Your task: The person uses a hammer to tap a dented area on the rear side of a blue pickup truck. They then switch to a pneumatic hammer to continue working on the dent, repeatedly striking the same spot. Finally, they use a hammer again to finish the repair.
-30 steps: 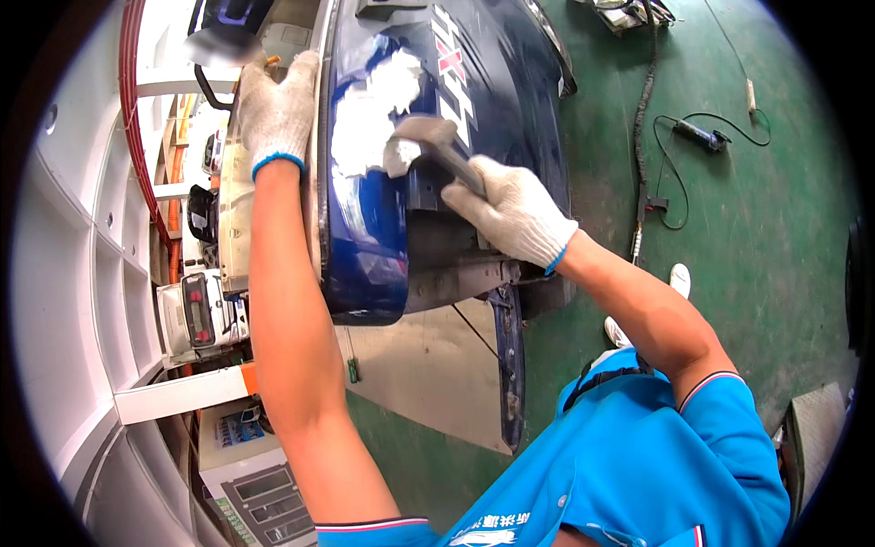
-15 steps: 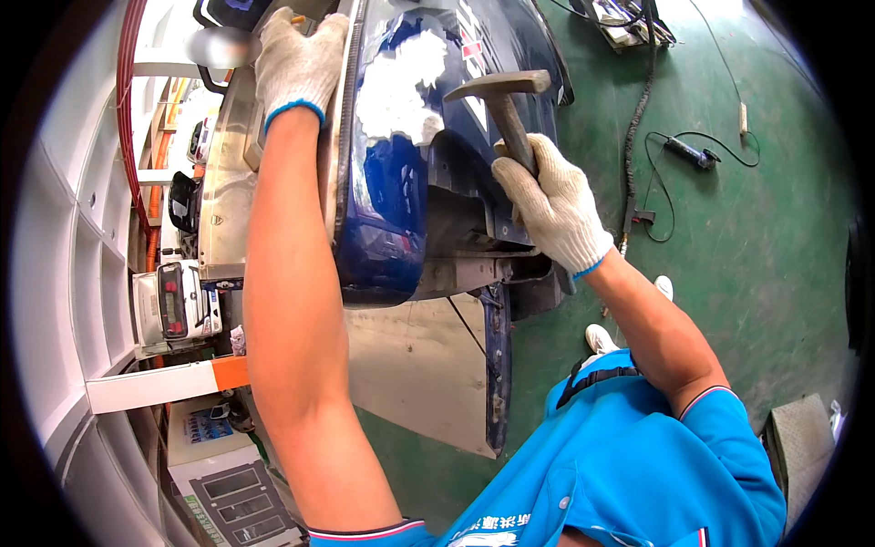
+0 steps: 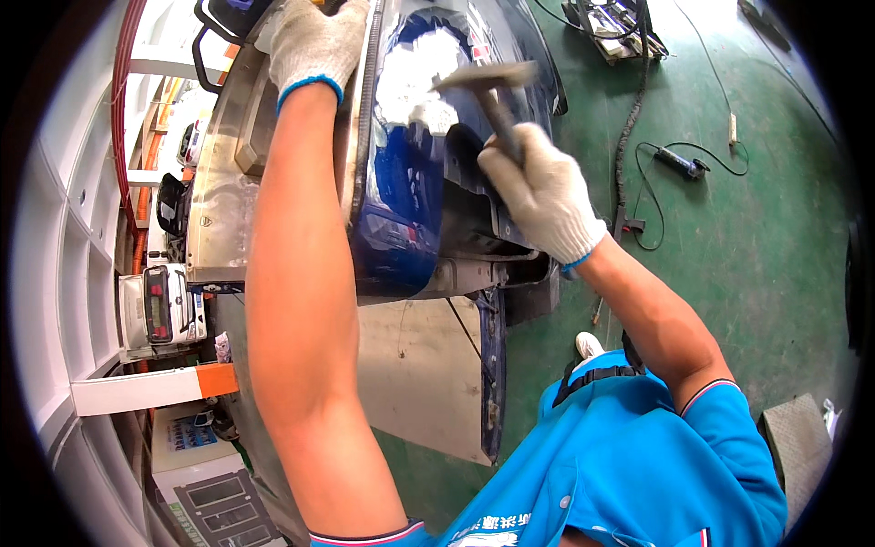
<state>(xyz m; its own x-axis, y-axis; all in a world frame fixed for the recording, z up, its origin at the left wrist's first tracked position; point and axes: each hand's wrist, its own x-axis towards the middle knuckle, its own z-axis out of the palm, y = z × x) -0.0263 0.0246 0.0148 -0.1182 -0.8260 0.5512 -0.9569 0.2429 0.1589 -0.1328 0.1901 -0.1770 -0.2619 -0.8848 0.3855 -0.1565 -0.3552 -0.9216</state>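
In my right hand [image 3: 547,196], gloved in off-white knit, is a hammer [image 3: 497,114], fingers closed round its handle. Its head, blurred by motion, is over the blue vehicle body panel [image 3: 396,205], close to a bare, whitish sanded patch [image 3: 419,77]. Whether the head touches the panel I cannot tell. My left hand [image 3: 319,46], in a matching glove with a blue cuff, is on the inner side of the panel's edge. Its fingers look closed, partly cut off by the top of the picture; a bit of orange shows at them, but what they hold cannot be made out.
A corded power tool [image 3: 679,162] lies on the green floor [image 3: 711,255] at right, beside a dark hose [image 3: 629,118]. A tool tray [image 3: 615,27] stands at the far right. A beige panel [image 3: 419,374] hangs below the bodywork. White and orange beam [image 3: 150,387] at left.
The hammer has swung slightly left and down, its head now blurred. My view has shifted a little, so the bodywork sits farther right; my left hand stays at the panel's edge.
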